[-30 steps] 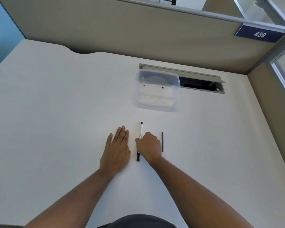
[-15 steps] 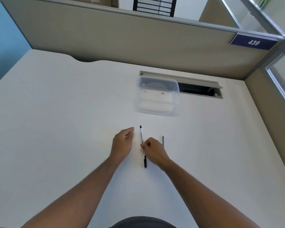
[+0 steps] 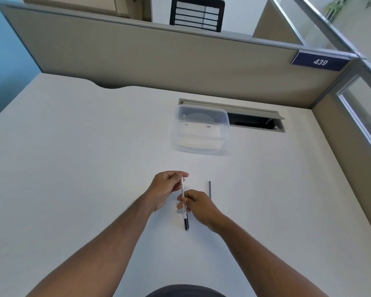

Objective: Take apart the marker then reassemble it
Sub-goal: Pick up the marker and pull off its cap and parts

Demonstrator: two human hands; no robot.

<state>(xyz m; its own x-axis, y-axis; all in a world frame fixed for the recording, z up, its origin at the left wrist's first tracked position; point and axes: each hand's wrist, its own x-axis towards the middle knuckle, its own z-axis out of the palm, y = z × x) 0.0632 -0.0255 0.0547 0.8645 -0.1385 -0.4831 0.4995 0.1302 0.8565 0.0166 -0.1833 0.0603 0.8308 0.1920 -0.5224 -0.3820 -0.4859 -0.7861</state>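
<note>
Head view: we look down on both forearms meeting over a white counter (image 3: 73,168), so let's take it left to right.
Left hand (image 3: 166,187): curled in, fingertips pinched round the far end of the marker (image 3: 183,198). That's a narrow, closed grip at the top of the barrel.
Marker: slim white barrel with small print, dark section at the near end, pointing roughly away from us. It sits between the two hands, just above the counter or barely touching at its dark end; we can't tell which.
Right hand (image 3: 198,205): fingers wrapped round the middle of the barrel, closed on it, with the dark end poking out below toward us.
Thin dark rod (image 3: 210,189): lying flat on the counter just beside the right hand, apart from the marker. We judge it may be a loose part of the marker, though it's too thin to say for sure.
Clear container (image 3: 201,129): well beyond the hands, near the cable slot (image 3: 255,120), playing no part right now.
Handling: we'd call this thing light, stiff and smooth, so it could roll off or twist in the fingers. Hard plastic won't crush, but the tip end wants care.
Where to hold: one pinch on each side of a joint, as now, and pull straight along the axis rather than bending.
</note>
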